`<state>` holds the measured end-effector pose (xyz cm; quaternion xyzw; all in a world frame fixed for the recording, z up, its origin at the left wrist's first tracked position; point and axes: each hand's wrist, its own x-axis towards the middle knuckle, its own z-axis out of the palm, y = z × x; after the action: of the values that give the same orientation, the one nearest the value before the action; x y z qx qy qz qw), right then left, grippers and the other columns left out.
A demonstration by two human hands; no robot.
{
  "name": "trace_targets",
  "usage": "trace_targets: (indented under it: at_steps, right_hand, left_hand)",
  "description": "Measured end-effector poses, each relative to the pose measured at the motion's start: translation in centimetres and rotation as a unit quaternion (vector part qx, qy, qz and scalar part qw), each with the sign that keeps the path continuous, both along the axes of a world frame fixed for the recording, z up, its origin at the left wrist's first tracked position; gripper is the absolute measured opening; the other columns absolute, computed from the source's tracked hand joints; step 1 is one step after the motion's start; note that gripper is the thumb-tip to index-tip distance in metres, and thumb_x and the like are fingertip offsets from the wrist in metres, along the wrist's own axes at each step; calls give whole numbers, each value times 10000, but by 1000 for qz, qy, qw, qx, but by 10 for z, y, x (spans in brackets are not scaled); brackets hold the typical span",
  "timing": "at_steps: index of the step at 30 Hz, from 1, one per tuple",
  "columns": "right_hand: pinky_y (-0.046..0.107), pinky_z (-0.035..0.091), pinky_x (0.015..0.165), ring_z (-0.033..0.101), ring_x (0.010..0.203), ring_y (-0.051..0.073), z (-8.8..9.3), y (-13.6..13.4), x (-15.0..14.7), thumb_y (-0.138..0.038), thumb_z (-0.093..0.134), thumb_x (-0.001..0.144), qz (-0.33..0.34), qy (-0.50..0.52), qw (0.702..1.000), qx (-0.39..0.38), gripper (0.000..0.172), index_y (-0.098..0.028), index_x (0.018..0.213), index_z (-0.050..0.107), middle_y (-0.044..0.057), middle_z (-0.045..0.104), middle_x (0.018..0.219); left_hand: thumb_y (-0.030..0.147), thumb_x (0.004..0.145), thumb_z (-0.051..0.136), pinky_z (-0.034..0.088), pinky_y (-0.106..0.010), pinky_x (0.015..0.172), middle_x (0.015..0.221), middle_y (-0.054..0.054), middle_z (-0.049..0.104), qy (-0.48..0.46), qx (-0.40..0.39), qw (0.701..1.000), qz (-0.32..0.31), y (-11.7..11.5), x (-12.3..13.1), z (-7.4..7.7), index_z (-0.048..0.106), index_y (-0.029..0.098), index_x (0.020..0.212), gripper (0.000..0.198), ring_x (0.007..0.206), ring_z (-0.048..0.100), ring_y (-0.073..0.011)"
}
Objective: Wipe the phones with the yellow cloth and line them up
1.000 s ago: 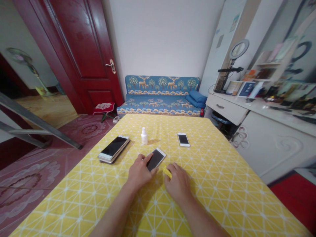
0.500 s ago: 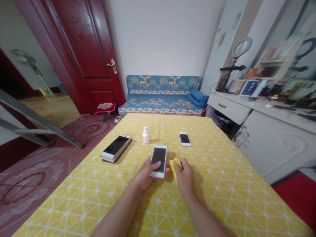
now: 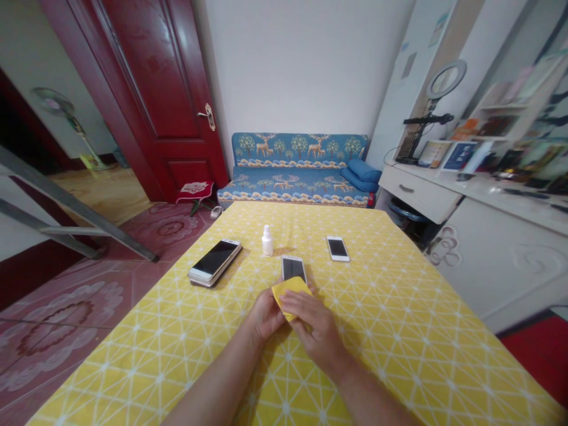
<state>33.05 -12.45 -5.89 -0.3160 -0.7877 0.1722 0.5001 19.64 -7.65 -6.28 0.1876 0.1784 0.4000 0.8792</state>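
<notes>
My left hand (image 3: 266,316) grips a white smartphone (image 3: 293,268) with a dark screen, held over the table in front of me. Across the phone's lower part lies a yellow cloth (image 3: 290,289), which hides that half of the screen. My right hand (image 3: 313,322) presses the cloth down, its fingers on top. Beyond the phone a small white bottle (image 3: 267,242) with a cap stands upright. To the left, a stack of phones (image 3: 216,262) rests on the tablecloth, and a smaller white phone (image 3: 338,248) lies to the right.
A yellow patterned cloth covers the table (image 3: 213,367). A blue sofa (image 3: 297,174) stands behind its far edge. On the right is a white dresser (image 3: 501,254) bearing a ring light (image 3: 446,80) and bottles. Metal legs (image 3: 89,228) and a red stool (image 3: 195,189) are on the left.
My right hand has moved left and brought the yellow cloth from beside the phone onto its screen. The view has shifted slightly.
</notes>
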Motion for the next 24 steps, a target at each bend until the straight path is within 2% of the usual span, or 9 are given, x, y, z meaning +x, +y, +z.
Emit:
trace_targets:
  at_steps: [4,7,10,13,16,20,24]
  right_hand:
    - [432,397,1086,514,1255,187,-3,3,1,-101,494,897,10,-37,999,-3,430,-276,1284,565,28,610,1294]
    - [459,386,1095,472,1294,199,-8,8,5,-107,481,899,-33,-29,999,-14,456,-286,1315,539,27,565,1345]
    - [478,375,1100,444,1316,211,-12,12,7,-119,464,902,-76,-13,997,-24,457,-285,1321,537,34,545,1365]
    - [475,372,1101,430,1327,214,-13,15,10,-149,448,915,-114,16,992,-46,428,-273,1311,551,45,528,1381]
    - [475,347,1115,410,1340,211,-14,16,12,-180,432,929,-153,51,984,-71,411,-269,1313,550,43,504,1403]
    - [476,301,1137,367,1366,208,-13,16,14,-226,413,945,-178,101,974,-101,415,-266,1347,511,35,456,1443]
    - [464,338,1116,432,1324,216,-10,14,17,-283,425,948,-211,153,957,-123,411,-239,1348,510,61,491,1414]
  left_hand:
    - [176,855,481,513,-256,866,1033,-183,686,46,-1,999,18,-1,-2,-3,641,-1,1011,285,949,660,-189]
    - [144,829,560,530,-220,744,983,-111,695,68,3,996,53,-4,-1,-2,655,80,971,183,865,661,-151]
    - [242,843,612,535,-247,688,954,-60,690,75,20,995,57,-9,1,2,648,150,1025,208,783,652,-136]
    - [361,857,594,552,-354,719,964,-82,687,99,50,994,25,-13,2,7,630,172,1098,309,796,659,-184]
    - [393,857,580,551,-404,728,981,-101,684,135,82,987,-7,-16,2,10,617,184,1136,350,817,663,-216]
    - [409,866,557,553,-394,686,1026,-116,674,169,137,975,-49,-17,2,12,622,195,1128,344,790,666,-217]
    - [428,869,550,541,-335,649,965,-140,688,197,193,956,-96,-18,1,15,601,182,1204,419,741,669,-203]
